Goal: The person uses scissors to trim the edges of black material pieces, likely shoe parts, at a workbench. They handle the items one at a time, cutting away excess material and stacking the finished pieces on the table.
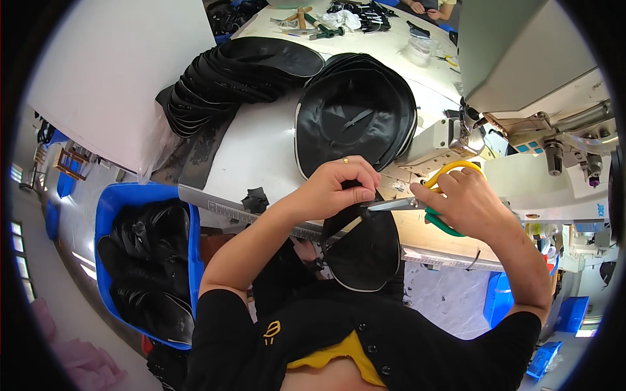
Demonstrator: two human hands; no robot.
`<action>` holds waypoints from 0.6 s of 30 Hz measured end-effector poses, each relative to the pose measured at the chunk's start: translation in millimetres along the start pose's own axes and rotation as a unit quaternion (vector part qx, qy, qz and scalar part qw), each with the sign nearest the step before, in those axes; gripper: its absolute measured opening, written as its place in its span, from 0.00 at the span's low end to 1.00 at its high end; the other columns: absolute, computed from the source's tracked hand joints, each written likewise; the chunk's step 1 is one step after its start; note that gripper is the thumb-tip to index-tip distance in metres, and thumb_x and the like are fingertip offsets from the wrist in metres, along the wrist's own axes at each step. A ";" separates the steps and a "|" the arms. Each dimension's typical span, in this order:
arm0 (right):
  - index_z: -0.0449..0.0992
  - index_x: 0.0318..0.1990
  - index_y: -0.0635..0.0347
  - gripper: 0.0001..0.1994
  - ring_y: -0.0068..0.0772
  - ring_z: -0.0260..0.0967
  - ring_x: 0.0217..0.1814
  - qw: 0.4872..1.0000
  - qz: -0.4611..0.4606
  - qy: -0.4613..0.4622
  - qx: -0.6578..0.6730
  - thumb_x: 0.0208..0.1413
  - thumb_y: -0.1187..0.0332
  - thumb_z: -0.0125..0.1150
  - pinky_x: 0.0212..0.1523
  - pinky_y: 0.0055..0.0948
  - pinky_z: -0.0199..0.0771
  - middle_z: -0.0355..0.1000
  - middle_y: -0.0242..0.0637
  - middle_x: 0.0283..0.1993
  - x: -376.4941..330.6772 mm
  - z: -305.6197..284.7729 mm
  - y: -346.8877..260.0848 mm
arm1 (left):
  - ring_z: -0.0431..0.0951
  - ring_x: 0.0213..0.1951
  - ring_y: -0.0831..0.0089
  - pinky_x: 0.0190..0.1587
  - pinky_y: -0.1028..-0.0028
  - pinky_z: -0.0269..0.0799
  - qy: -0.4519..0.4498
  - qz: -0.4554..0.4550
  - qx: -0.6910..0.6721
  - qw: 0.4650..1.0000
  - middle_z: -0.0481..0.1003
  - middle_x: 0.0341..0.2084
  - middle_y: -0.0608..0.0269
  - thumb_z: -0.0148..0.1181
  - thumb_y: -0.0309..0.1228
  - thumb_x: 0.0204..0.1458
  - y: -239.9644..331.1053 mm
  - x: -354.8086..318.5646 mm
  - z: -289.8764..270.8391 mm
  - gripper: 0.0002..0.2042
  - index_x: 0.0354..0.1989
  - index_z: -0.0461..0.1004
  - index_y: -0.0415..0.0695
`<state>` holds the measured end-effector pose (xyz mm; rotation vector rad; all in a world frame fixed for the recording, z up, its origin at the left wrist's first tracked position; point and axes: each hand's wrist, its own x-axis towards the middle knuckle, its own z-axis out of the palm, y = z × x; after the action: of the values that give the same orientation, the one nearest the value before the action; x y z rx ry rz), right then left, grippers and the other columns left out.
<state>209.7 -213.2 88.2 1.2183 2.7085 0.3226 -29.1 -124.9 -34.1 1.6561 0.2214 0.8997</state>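
My left hand (338, 187) is closed in a pinch on the upper edge of a black, leather-like panel (366, 255) with a pale rim. The panel hangs over the table's front edge, close to my body. My right hand (471, 203) grips scissors (399, 204) with one yellow and one green handle loop. Their blades point left, and the tips reach the panel right beside my left fingertips. Whether the blades are closed on the material I cannot tell. Just beyond my left hand lies a pile of round black panels (355, 124), with loose black strips on top.
A fanned stack of black panels (238, 72) lies at the far left. Below it stands a blue bin (194, 260) full of black pieces. A sewing machine (521, 72) borders the right. A black scrap (255, 200) sits near the ruler edge (225, 210). Another person's hands (427, 9) show at the back.
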 end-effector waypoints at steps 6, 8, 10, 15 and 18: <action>0.71 0.48 0.51 0.21 0.39 0.70 0.26 0.999 -0.021 0.017 0.040 0.44 0.61 0.64 0.28 0.35 0.70 0.67 0.36 0.26 -0.1 19.2 -4.4 | 0.75 0.40 0.71 0.45 0.74 0.68 0.248 0.003 -0.143 0.958 0.74 0.33 0.61 0.53 0.31 0.58 -2.1 -16.8 -5.3 0.06 0.35 0.70 0.40; 0.71 0.48 0.51 0.21 0.39 0.70 0.27 0.999 -0.017 0.012 0.036 0.43 0.61 0.64 0.28 0.35 0.70 0.67 0.36 0.26 0.3 24.8 -5.9 | 0.74 0.38 0.72 0.42 0.75 0.68 0.338 0.012 -0.080 0.938 0.73 0.31 0.62 0.54 0.30 0.58 8.8 -33.2 -9.2 0.06 0.35 0.70 0.40; 0.71 0.48 0.51 0.22 0.39 0.70 0.28 0.999 -0.009 0.009 0.037 0.43 0.61 0.65 0.30 0.35 0.71 0.68 0.36 0.26 -0.7 28.9 -7.4 | 0.74 0.34 0.74 0.39 0.76 0.67 0.422 0.041 0.090 0.901 0.73 0.30 0.62 0.56 0.28 0.56 13.3 -61.7 -25.7 0.05 0.33 0.70 0.39; 0.70 0.50 0.50 0.24 0.39 0.70 0.29 0.999 0.018 0.001 0.043 0.42 0.61 0.65 0.34 0.37 0.70 0.68 0.37 0.27 -4.4 36.8 -15.0 | 0.72 0.35 0.65 0.37 0.67 0.62 0.312 -0.019 0.651 0.692 0.72 0.28 0.64 0.63 0.25 0.44 25.0 -105.7 -40.3 0.05 0.28 0.74 0.44; 0.71 0.50 0.50 0.22 0.39 0.70 0.30 0.998 0.015 -0.001 0.053 0.44 0.63 0.63 0.35 0.38 0.71 0.68 0.37 0.28 -3.0 33.7 -18.5 | 0.72 0.38 0.62 0.40 0.64 0.62 0.266 -0.094 0.618 0.734 0.73 0.31 0.64 0.64 0.27 0.41 12.6 -132.6 -33.8 0.06 0.29 0.76 0.43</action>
<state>206.0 -222.9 51.2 1.2882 2.7395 0.1850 -146.1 -180.7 -79.7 2.4147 1.6625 1.1256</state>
